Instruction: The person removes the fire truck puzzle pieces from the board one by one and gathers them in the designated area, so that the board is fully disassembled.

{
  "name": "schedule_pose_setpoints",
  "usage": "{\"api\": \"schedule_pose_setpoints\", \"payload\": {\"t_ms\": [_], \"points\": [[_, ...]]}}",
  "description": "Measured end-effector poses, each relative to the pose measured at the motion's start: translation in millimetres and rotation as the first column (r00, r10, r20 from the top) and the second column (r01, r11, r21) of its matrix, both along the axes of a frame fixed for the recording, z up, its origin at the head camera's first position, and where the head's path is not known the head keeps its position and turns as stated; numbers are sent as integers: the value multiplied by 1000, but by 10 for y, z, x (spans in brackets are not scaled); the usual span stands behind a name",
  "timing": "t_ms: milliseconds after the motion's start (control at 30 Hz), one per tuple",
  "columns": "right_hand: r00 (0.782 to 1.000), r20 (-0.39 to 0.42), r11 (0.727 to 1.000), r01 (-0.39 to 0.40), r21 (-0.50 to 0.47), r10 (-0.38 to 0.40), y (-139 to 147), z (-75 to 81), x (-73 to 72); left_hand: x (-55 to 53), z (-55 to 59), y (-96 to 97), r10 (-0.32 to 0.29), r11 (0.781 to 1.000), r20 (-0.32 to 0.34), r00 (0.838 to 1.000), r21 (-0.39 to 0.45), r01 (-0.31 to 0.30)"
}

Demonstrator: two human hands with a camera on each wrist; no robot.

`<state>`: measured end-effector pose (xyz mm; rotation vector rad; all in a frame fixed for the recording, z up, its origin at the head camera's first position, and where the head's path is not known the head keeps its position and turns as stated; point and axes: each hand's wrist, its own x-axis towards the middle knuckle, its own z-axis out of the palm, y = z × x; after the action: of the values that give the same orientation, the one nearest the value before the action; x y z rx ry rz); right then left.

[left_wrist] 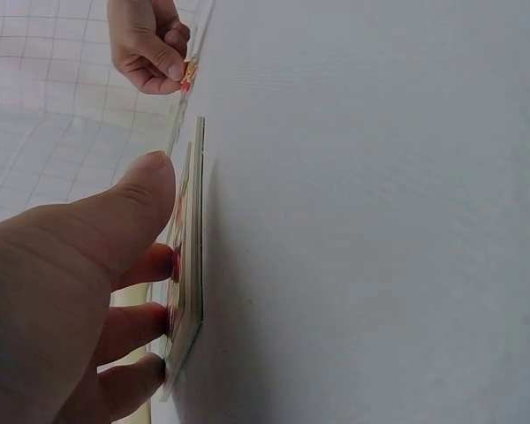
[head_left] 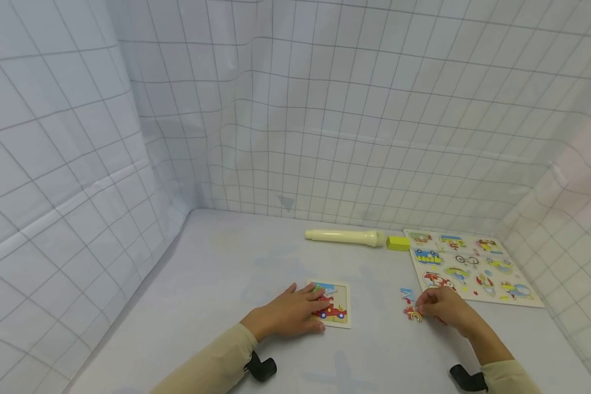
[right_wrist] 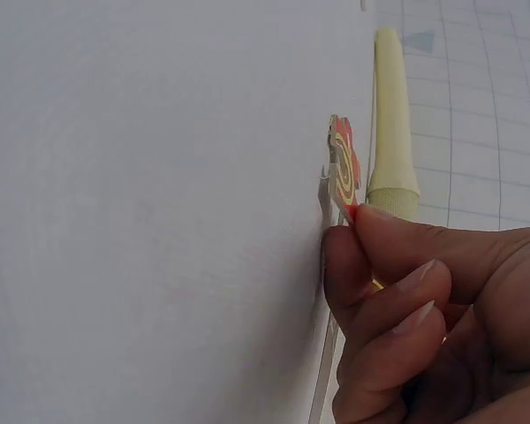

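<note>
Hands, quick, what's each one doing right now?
Left hand: open, resting on the small puzzle board.
Right hand: closed, pinching a puzzle piece.

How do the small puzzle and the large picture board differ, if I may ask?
The large picture board is clearly bigger than the small puzzle. The small puzzle shows a red vehicle, while the large picture board carries many separate pictures. The left hand rests on the small puzzle but not on the large picture board. Both lie on the table, with colourful designs.
</note>
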<state>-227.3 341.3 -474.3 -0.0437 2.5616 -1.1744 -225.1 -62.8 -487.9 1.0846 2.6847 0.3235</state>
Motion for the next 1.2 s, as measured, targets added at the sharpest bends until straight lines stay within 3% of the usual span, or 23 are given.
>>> {"api": "schedule_pose_setpoints", "payload": {"t_ms": [167,267,500,667,767,1000,1200], "points": [[998,-43,995,57,85,-53,-41,26,1,-8,-22,7,-3,1000,-9,1000,1,3],[995,-51,993,92,75,-88,-127,65,-1,-9,-27,6,-4,1000,-13,1000,0,4],[999,13,985,34,-167,-33,-568,189,-23,0,-5,6,3,1000,1,1000,-1,-3],[987,129,909,-36,-416,98,-971,134,-19,12,2,10,13,1000,20,1000,-9,-12],[971,175,875,-61,-480,163,-1203,51,-9,16,10,4,20,1000,27,999,-14,-20],[965,166,890,-108,-443,200,-1461,-69,-5,5,24,-3,11,1000,29,1000,-3,-11],[972,132,932,-142,-334,195,-1500,-77,-13,-19,22,4,-2,1000,23,1000,8,2]]}}
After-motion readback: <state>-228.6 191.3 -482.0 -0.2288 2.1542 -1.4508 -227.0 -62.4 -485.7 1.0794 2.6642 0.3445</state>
